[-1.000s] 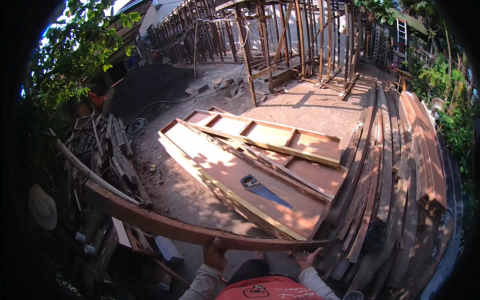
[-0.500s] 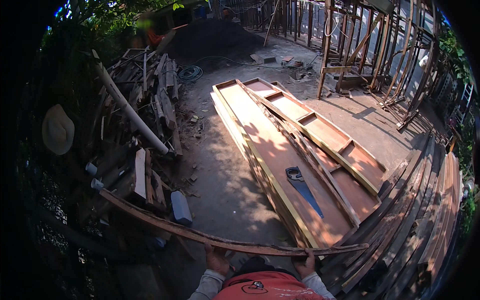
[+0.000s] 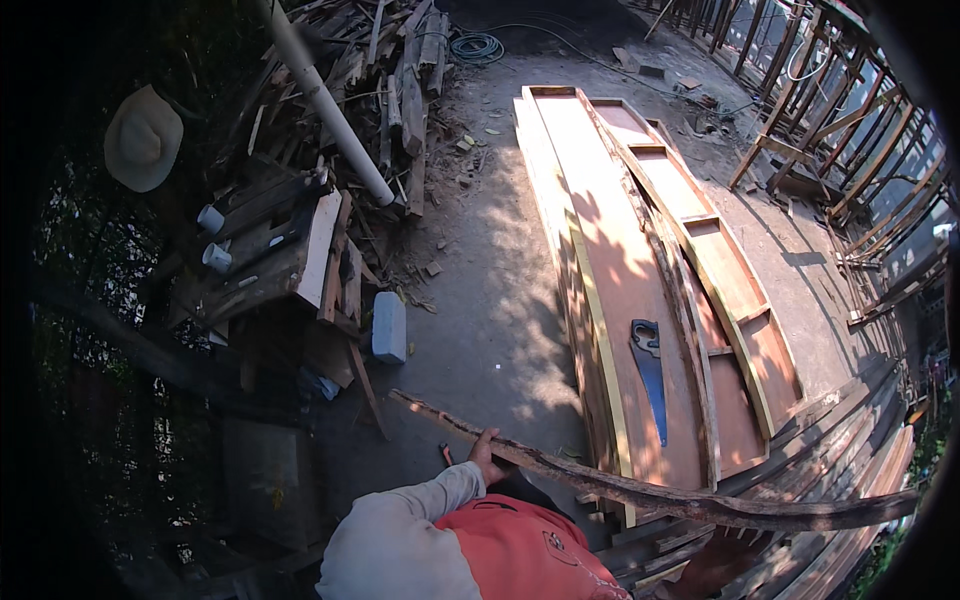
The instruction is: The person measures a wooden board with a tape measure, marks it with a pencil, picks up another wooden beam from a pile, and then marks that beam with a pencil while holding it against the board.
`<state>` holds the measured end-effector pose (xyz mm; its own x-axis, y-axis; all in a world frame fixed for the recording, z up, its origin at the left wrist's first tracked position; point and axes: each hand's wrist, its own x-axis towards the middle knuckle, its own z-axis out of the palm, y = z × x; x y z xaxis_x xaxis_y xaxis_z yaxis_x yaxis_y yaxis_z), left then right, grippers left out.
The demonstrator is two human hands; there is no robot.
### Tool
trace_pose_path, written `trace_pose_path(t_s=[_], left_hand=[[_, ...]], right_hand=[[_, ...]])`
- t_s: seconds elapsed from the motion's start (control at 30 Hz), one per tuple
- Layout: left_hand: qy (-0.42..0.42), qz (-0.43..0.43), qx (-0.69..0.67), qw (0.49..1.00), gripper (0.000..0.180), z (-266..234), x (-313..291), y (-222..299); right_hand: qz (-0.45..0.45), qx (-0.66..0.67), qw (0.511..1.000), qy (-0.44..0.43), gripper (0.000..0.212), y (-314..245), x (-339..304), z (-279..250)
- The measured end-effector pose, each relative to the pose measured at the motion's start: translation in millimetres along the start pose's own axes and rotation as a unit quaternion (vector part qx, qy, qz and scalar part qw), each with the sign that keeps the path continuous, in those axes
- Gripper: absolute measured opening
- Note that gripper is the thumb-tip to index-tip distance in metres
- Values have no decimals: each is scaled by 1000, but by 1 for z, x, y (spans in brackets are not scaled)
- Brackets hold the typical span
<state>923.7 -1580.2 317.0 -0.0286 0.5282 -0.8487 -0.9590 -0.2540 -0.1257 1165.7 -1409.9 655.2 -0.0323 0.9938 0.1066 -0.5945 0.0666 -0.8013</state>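
Note:
A long, rough, slightly bowed wooden board [image 3: 620, 487] lies across in front of me, its right end lower than its left. My left hand [image 3: 488, 457] is closed around it not far from its left end. Beneath the right part, in shade, my right hand [image 3: 722, 562] is at the board's lower edge with its fingers against it; the grip is partly hidden. Just beyond the board, a handsaw [image 3: 650, 380] with a blue blade and dark handle rests on a plywood panel framed with wooden strips [image 3: 628, 290].
A second framed panel [image 3: 735, 265] lies to the right. Stacked timber [image 3: 800, 560] is at the lower right. On the left are a rough bench [image 3: 265, 250] with white cups, a pale block [image 3: 389, 328], scrap wood [image 3: 400, 100], a pole [image 3: 335, 110] and a straw hat [image 3: 144, 138].
The board has shifted right and turned, its right end now lower. My left hand is nearer its left end, my right hand lower and farther right. The view has turned left and down.

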Motion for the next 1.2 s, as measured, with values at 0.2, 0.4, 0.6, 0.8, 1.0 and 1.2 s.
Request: trace_pose_path(t_s=[0.2,0.4,0.6,0.8,1.0,1.2], left_hand=[[64,39,-29,997,58,-65,42,83],[109,78,-46,990,48,-78,78,111],[146,147,-126,970,43,-40,69,98],[161,197,-51,966,53,12,59,44],[248,270,143,919,65,20,59,6],[378,392,468,696,77,21,70,-5]], right_hand=[[-34,-15,994,-105,51,-6,57,41],[17,-68,996,-57,51,54,59,3],[174,-138,961,-163,29,45,93,38],[35,-242,884,-397,21,-4,156,14],[45,-160,882,-440,23,-14,167,-26],[93,-123,884,-442,25,-1,208,-46]])
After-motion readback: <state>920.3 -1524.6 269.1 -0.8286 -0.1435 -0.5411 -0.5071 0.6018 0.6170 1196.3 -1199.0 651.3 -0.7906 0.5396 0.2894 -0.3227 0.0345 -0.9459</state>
